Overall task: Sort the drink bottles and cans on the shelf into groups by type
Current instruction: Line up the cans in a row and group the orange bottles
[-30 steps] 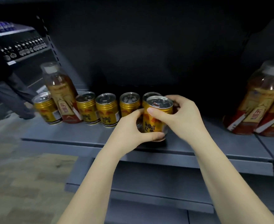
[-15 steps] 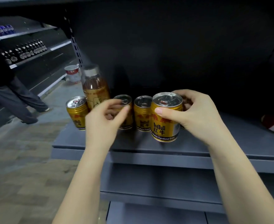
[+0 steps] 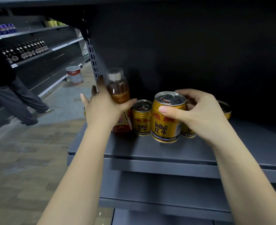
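Note:
On the grey shelf (image 3: 166,153) my right hand (image 3: 199,116) grips a gold Red Bull can (image 3: 165,122) from the right side; the can stands at the front of the row. Behind and beside it are more gold cans: one to its left (image 3: 142,119), one partly hidden behind it (image 3: 188,131), one peeking out past my right hand (image 3: 226,109). An amber tea bottle (image 3: 117,90) with a grey cap stands at the row's left end. My left hand (image 3: 101,109) is spread against it, thumb across its front, fingers along its left side.
A perforated shelf post (image 3: 91,51) rises just left of the bottle. Across the aisle are dark shelves with small bottles (image 3: 25,50), a white bucket (image 3: 74,74) on the floor and a person's legs (image 3: 20,101). Lower grey shelves (image 3: 166,184) jut out below.
My left hand left the cans and moved left and back to the tea bottle. My right hand kept hold of the front can. My view swung left and drew closer to the shelf.

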